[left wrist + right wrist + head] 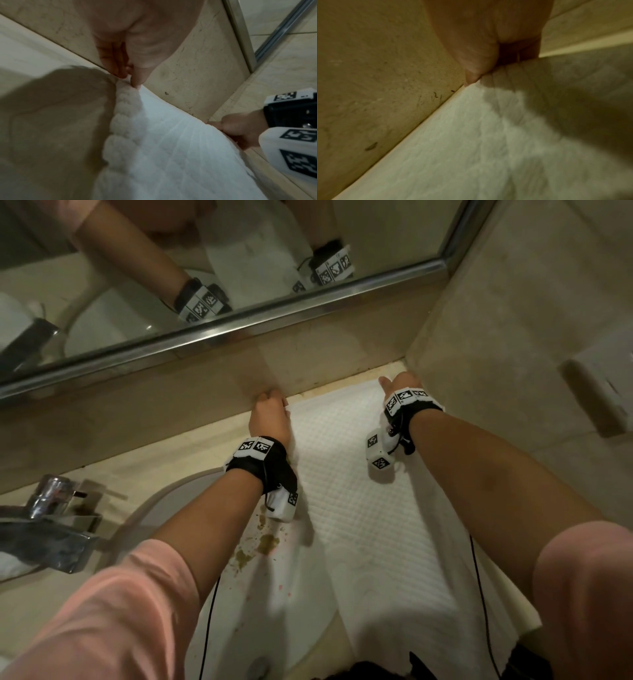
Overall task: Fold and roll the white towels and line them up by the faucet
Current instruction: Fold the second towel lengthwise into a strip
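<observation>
I see a bumpy, square-patterned white towel (359, 508) flat on the stone worktop (191, 446). My left hand (270, 419) pinches its 11 o'clock corner; my right hand (402, 386) pinches the 1 o'clock corner.

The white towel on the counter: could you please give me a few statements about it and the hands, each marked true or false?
1. The white towel lies spread flat on the counter, its far edge against the back wall. True.
2. The left hand pinches the far left corner of the towel. True; the left wrist view shows the fingers closed on the corner.
3. The right hand rests on the faucet. False; it is at the far right corner of the towel, and the faucet stands away to the left.
4. The towel is already rolled up. False; it is flat and unrolled.
5. A mirror hangs above the counter. True.
</observation>
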